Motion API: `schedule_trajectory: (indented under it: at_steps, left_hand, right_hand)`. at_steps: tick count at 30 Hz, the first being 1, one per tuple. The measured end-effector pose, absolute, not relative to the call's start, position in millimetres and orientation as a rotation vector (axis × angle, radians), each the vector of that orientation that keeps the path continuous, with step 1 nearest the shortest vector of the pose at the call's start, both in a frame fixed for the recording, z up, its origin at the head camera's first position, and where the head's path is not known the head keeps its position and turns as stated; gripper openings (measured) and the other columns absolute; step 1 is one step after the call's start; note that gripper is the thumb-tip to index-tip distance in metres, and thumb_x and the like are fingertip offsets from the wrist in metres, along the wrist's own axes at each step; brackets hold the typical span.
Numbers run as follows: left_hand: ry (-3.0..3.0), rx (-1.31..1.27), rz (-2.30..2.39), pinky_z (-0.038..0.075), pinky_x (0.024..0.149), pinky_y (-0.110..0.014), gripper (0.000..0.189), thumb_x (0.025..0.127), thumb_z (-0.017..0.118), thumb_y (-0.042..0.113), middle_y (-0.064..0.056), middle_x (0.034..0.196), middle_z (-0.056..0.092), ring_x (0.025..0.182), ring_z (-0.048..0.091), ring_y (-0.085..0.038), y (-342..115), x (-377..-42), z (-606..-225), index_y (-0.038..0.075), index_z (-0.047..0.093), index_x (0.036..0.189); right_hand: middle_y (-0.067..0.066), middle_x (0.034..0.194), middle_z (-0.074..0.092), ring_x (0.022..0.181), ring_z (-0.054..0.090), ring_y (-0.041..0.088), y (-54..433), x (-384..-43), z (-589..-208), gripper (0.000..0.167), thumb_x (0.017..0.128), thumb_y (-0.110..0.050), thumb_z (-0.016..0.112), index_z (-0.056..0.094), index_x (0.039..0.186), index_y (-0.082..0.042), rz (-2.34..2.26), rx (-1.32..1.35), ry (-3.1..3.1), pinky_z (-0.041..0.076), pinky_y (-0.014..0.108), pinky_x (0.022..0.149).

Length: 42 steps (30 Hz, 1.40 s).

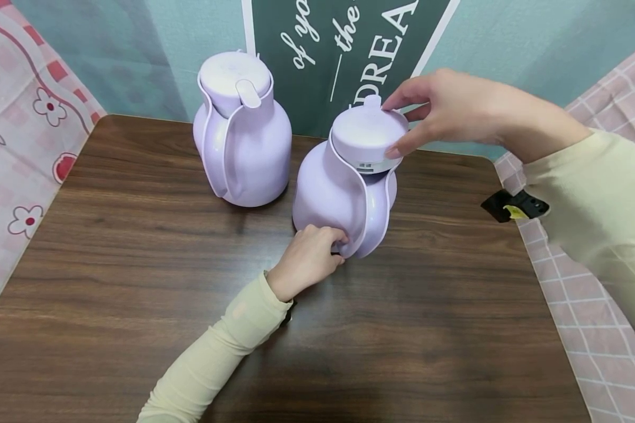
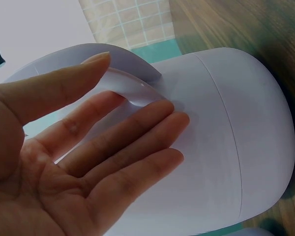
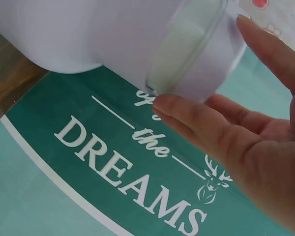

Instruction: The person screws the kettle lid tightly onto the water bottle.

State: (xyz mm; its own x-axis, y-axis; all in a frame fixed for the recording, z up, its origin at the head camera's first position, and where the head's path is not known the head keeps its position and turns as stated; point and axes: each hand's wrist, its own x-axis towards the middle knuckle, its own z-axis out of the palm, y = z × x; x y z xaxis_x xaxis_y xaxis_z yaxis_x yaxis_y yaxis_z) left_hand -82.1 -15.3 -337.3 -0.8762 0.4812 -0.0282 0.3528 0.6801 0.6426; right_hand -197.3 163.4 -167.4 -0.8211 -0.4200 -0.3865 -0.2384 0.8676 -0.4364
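One round-bodied, pale lavender jug with its cover seated, the capped jug (image 1: 267, 153), stood on a brown wood-grain table (image 1: 428, 329). Its lavender twin, the working jug (image 1: 320, 188), stood just to the right of the capped jug and slightly forward of it. The round lavender lid (image 1: 367, 132) of the working jug sat raised at the neck (image 1: 343, 167), its pale lower collar (image 1: 364, 167) exposed on the handle side.

Farther right of the capped jug, the right hand (image 1: 444, 108) pinched the lid between thumb and fingers on opposite sides. Forward and right of the capped jug, the left hand (image 1: 307, 258) lay beside the looped lavender handle (image 1: 378, 214), fingers nearly straight and thumb apart, not wrapped round it; whether they pressed on it could not be told.

Handling the lid well seemed to call for an even pinch, so that the collar stayed square to the neck and did not bind. A fuller hold on the handle would likely have steadied the working jug against twisting or nudging the capped jug.
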Motion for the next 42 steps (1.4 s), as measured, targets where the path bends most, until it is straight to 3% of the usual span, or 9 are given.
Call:
schedule_trajectory:
  at_steps: [15, 22, 30, 42]
  left_hand:
    - [2.702, 0.680, 0.982, 0.045, 0.069, -0.034, 0.021, 0.074, 0.072, 0.009, 0.002, 0.084, 0.066, 0.073, 0.058, -0.015, -15, -82, -339, 0.011, 0.069, 0.095]
    - [2.694, 0.672, 0.985, 0.046, 0.069, -0.033, 0.022, 0.075, 0.073, 0.009, 0.002, 0.086, 0.067, 0.075, 0.058, -0.015, -15, -83, -339, 0.011, 0.069, 0.097]
    - [2.689, 0.669, 0.993, 0.046, 0.071, -0.034, 0.023, 0.075, 0.072, 0.009, 0.000, 0.089, 0.067, 0.078, 0.059, -0.016, -15, -83, -340, 0.009, 0.069, 0.098]
    - [2.695, 0.669, 0.996, 0.045, 0.072, -0.034, 0.023, 0.075, 0.072, 0.008, 0.001, 0.089, 0.067, 0.077, 0.060, -0.015, -16, -82, -338, 0.010, 0.069, 0.097]
  right_hand:
    - [0.003, 0.121, 0.053, 0.108, 0.046, 0.024, 147, -209, -161, 0.089, 0.058, -0.041, 0.084, 0.046, 0.135, -0.016, -0.352, -0.412, 2.497, 0.032, 0.042, 0.092]
    - [0.005, 0.124, 0.052, 0.112, 0.041, 0.024, 148, -206, -161, 0.098, 0.053, -0.048, 0.084, 0.045, 0.136, -0.015, -0.370, -0.369, 2.543, 0.030, 0.045, 0.093]
    - [0.011, 0.127, 0.050, 0.116, 0.037, 0.026, 149, -201, -165, 0.095, 0.050, -0.047, 0.085, 0.050, 0.131, -0.011, -0.456, -0.327, 2.605, 0.031, 0.047, 0.094]
    - [0.012, 0.124, 0.054, 0.111, 0.044, 0.022, 146, -185, -171, 0.094, 0.050, -0.046, 0.086, 0.052, 0.128, -0.007, -0.579, -0.179, 2.684, 0.035, 0.040, 0.092]
